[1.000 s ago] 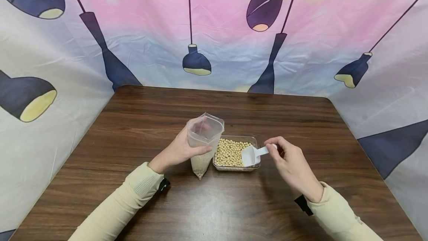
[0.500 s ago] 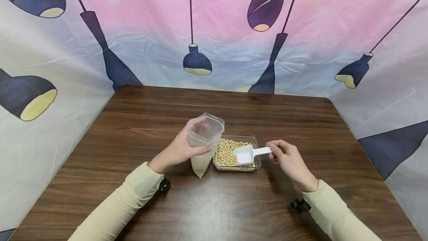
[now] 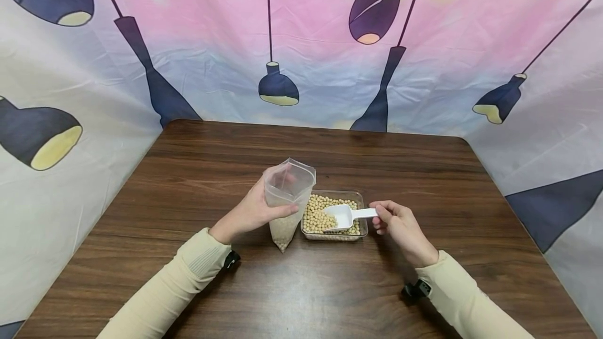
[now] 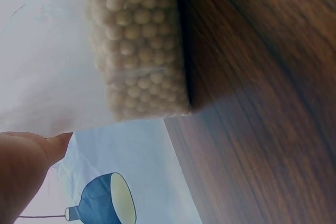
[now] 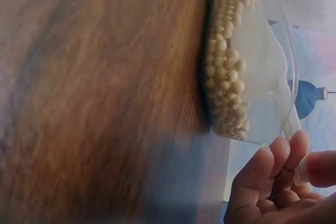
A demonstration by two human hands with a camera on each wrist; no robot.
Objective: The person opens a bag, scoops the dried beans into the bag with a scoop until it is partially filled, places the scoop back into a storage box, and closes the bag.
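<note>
My left hand (image 3: 252, 208) grips a clear plastic bag (image 3: 287, 192) around its upper part, thumb in front and fingers behind. The bag stands upright on the table with its mouth open; in the left wrist view soybeans (image 4: 139, 40) fill its bottom. Just right of it sits a clear rectangular container (image 3: 336, 237) of soybeans (image 3: 317, 208). With thumb and fingers my right hand (image 3: 400, 229) pinches the handle of a white scoop (image 3: 346, 217). The scoop's blade lies in the container with some beans on its front; the right wrist view shows it through the clear wall.
A dark wood-grain table (image 3: 226, 161) carries everything. Behind and beside it hangs a fabric backdrop (image 3: 212, 56) printed with lamps. A black wrist device (image 3: 416, 291) sits below the right sleeve, another (image 3: 232, 259) by the left sleeve.
The scoop has levelled and pushed left into the beans, which now lie on its front. My right hand has moved slightly left with it. The left hand and bag stay put.
</note>
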